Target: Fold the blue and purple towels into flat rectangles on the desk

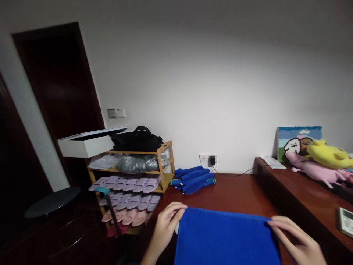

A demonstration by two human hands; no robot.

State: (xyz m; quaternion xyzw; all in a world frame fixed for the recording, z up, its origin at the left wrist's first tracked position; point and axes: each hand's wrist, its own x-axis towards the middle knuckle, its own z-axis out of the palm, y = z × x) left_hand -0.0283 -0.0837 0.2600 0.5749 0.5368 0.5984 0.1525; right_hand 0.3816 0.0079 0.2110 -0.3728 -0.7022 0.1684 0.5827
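Note:
A blue cloth [226, 235] with a stitched edge is spread between my two hands at the bottom of the view. My left hand [167, 226] pinches its far left corner, where a small white tag shows. At the far right corner, the fingers of my right hand [296, 235] are closed on the same cloth. The near part of the cloth runs out of view. Beyond it, a loose pile of blue cloths [194, 178], some with green edging, lies on the reddish-brown table [234, 191] near the wall.
To the left stands a wooden shoe rack [165, 176] with rows of slippers, a black bag [138, 139] and a white box [91, 144]. A round stool [52, 201] is further left. Plush toys [317, 169] lie on the raised ledge at right. A charger [212, 160] is plugged into the wall.

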